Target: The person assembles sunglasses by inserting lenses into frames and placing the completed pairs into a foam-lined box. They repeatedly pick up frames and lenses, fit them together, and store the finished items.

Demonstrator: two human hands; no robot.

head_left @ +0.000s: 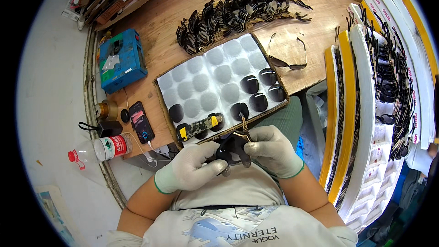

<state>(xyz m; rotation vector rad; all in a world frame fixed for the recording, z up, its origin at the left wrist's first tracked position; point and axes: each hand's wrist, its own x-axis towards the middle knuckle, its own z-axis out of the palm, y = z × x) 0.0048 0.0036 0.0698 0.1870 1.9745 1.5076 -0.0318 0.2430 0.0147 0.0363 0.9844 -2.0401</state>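
Observation:
Close to my body, both gloved hands hold one pair of dark sunglasses [232, 147]. My left hand [194, 167] pinches its left side, with the thumb on the front. My right hand [273, 152] grips the other side, where a gold-coloured temple arm [244, 122] points up toward the tray. Just beyond lies a shallow cardboard tray [161, 95] lined with white paper, holding several dark lenses [250, 84] along its right and near sides. Across its near left corner rests a camouflage-patterned tool with yellow ends [200, 127], perhaps a cutter. My fingers partly cover the sunglasses.
A long row of stacked eyeglass frames [228, 16] lies behind the tray. One pair of glasses [288, 64] sits at its right. On the left are a blue box [121, 59], a phone [141, 122] and a plastic bottle [103, 149]. Racks of glasses [386, 77] stand at right.

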